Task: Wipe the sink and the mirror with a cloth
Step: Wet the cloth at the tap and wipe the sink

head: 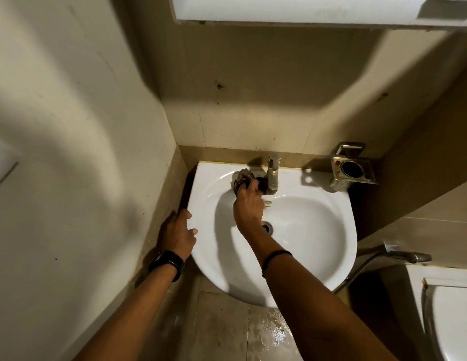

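At the back rim of the white ceramic sink (313, 246), beside the metal tap (272, 175), the right hand (249, 204) clenched a dark crumpled cloth (241, 179). The left hand (179, 231) rested on the sink's left edge, fingers (189, 214) loosely spread.

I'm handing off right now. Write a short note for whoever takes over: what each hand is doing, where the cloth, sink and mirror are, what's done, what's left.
Right hand: closed on the dark cloth, pressing it on the sink's back ledge just left of the faucet.
Left hand: empty, resting on the sink at its left rim.
Mirror cabinet: above, only its bottom edge in view.
Done: sink wiping is under way; how much is covered cannot be told.
Left: the rest of the sink if unwiped, then the mirror.
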